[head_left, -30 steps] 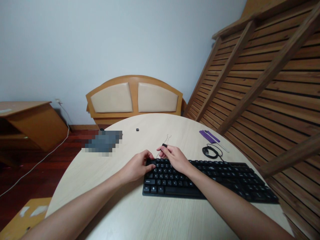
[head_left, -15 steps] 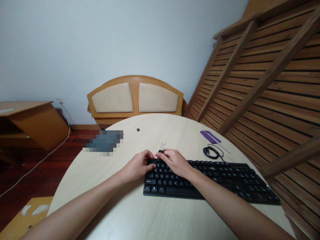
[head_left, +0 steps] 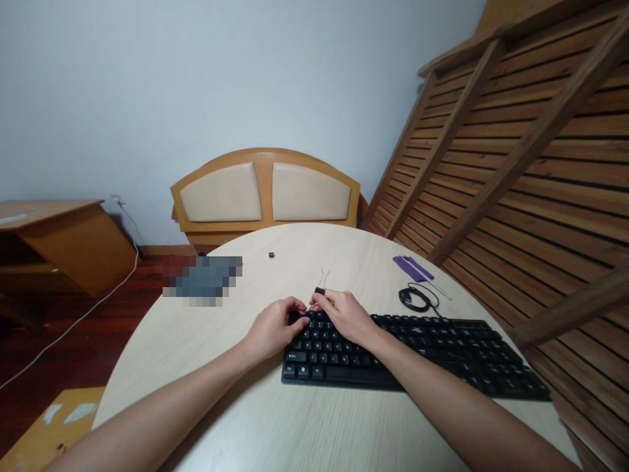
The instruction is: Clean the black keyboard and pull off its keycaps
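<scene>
A black keyboard (head_left: pixel 344 367) lies on the round table, angled slightly to the right. My left hand (head_left: pixel 278 324) is at its upper left corner, thumb over the keys and fingers bent around the back edge. My right hand (head_left: pixel 346 314) pinches a keycap puller (head_left: pixel 320 290) with a small dark handle. Two thin wire prongs point up and away from it, and a bit of metal shows below, between my two hands. The key under that lower end is hidden by my fingers.
On the pale round table (head_left: pixel 236 406) lie a small black piece (head_left: pixel 271 255), a purple cloth (head_left: pixel 413 269) with a thin pale rod, and a coiled black cable (head_left: pixel 413 299). A pixelated dark patch (head_left: pixel 204 276) covers the left edge. Wooden slats (head_left: pixel 531 164) lean at right.
The keycap puller has risen slightly and tilted to the right in my right hand, showing metal at its lower end. My left hand stays at the keyboard's corner.
</scene>
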Action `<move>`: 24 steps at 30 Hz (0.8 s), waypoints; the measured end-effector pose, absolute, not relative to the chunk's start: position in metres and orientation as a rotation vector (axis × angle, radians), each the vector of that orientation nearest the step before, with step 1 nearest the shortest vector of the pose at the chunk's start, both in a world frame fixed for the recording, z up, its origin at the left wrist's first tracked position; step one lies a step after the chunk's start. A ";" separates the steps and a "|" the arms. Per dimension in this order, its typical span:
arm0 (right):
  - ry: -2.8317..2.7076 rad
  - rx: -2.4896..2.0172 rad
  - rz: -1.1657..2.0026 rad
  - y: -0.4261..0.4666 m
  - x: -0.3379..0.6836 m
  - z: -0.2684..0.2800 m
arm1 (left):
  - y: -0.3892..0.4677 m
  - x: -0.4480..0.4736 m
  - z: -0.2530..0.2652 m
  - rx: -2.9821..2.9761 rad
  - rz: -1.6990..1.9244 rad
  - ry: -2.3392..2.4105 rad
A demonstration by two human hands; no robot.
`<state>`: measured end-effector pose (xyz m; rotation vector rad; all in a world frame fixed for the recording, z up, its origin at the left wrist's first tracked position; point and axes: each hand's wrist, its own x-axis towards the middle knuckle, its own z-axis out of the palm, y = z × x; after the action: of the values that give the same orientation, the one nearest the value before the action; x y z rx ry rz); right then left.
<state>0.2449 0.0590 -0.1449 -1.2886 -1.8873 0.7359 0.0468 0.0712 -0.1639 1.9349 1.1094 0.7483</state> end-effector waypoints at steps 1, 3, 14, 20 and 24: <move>-1.849 -1.276 0.789 0.061 0.245 -0.146 | 0.071 0.049 -0.165 1.956 0.772 1.114; -1.755 -1.254 0.901 0.065 0.246 -0.148 | 0.070 0.051 -0.167 1.979 0.805 1.123; -1.606 -1.122 1.009 0.061 0.247 -0.148 | 0.070 0.059 -0.165 1.850 0.904 0.989; -1.600 -1.150 0.941 0.058 0.248 -0.145 | 0.070 0.059 -0.165 1.853 0.915 0.967; -1.591 -1.120 0.961 0.058 0.248 -0.145 | 0.067 0.058 -0.161 1.896 0.934 0.976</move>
<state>0.2477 0.0578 -0.1445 -1.1201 -1.5912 0.9607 0.0580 0.0671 -0.1607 1.8957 0.9765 0.9344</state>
